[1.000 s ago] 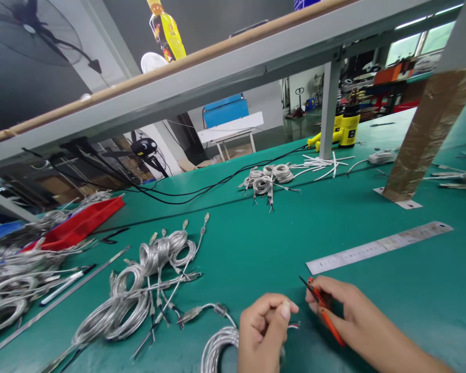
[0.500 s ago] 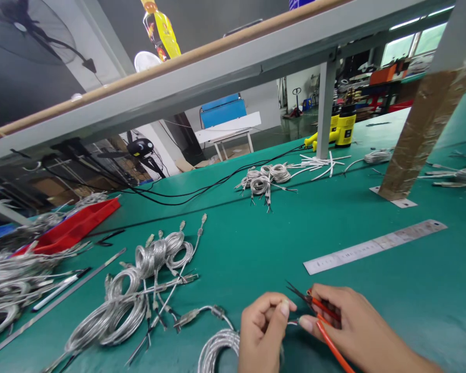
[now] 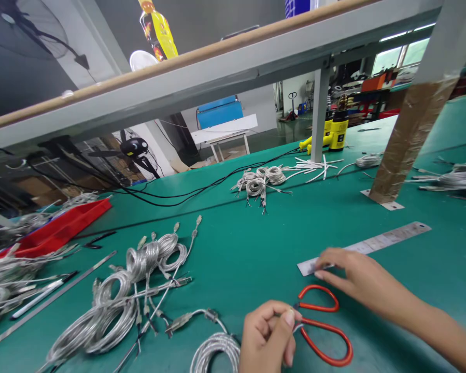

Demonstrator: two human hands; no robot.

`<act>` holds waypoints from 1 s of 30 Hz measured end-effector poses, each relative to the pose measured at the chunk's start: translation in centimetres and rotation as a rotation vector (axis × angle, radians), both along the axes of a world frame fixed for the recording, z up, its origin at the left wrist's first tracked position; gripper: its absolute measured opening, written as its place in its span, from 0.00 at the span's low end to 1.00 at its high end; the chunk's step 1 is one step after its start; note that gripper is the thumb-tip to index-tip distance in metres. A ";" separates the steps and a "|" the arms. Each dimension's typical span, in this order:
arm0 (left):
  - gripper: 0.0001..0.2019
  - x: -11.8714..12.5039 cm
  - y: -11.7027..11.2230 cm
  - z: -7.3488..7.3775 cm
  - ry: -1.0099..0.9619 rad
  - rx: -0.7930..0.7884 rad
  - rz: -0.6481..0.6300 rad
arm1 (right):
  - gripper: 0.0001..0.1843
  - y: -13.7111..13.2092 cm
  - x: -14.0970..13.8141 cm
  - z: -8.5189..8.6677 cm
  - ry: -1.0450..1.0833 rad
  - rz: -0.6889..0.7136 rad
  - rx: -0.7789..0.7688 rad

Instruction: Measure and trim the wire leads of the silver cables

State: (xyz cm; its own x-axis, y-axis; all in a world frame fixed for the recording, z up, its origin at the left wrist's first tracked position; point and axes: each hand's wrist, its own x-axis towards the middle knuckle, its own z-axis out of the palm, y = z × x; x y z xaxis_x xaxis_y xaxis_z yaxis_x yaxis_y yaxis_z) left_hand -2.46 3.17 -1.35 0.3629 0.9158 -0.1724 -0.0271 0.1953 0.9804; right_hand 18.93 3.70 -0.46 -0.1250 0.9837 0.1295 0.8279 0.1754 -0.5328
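Note:
My left hand [image 3: 269, 336] is closed in a pinch on the thin wire end of a cable; a short pale wire [image 3: 298, 327] sticks out past its fingertips. Beside it lies the clear-jacketed cable coil [image 3: 217, 352], with a connector [image 3: 180, 321] on a loose end. Red-handled scissors [image 3: 326, 339] rest on the table just right of that hand, their blades hidden behind its fingers. My right hand [image 3: 349, 272] reaches over the near end of the steel ruler [image 3: 388, 242], thumb and fingers slightly apart at its edge.
Coiled USB cables [image 3: 147, 259] lie to the left, near a red tray [image 3: 61, 228] and a pen [image 3: 42, 298]. Smaller coils [image 3: 259, 181] and white tubes [image 3: 314, 166] lie farther back. A taped post [image 3: 411, 140] and yellow heat guns [image 3: 337, 132] stand at right.
My right hand has let go of the scissors, which now lie on the table, and has moved up to the ruler. My left hand keeps its pinch. The view has shifted slightly.

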 end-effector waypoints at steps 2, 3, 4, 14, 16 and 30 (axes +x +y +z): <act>0.23 0.2 0.0 -0.6 0.040 -0.008 -0.037 | 0.15 1.3 1.8 -0.5 -0.075 -0.001 0.068; 0.24 0.3 0.0 -0.8 0.057 -0.010 -0.055 | 0.18 1.8 2.6 -0.9 -0.091 0.017 0.067; 0.24 0.4 0.0 -1.1 0.070 -0.011 -0.072 | 0.19 2.3 3.2 -1.1 -0.106 0.042 0.049; 0.26 0.6 -0.1 -1.3 0.040 -0.150 -0.146 | 0.12 3.3 3.6 -0.4 -0.119 0.073 -0.005; 0.26 0.6 -0.2 -0.8 0.044 -0.149 -0.137 | 0.10 3.2 3.4 -0.6 -0.117 0.030 0.004; 0.21 0.3 0.1 -1.7 0.261 0.122 -0.131 | 0.27 0.1 -1.9 -0.5 -0.238 -0.214 0.221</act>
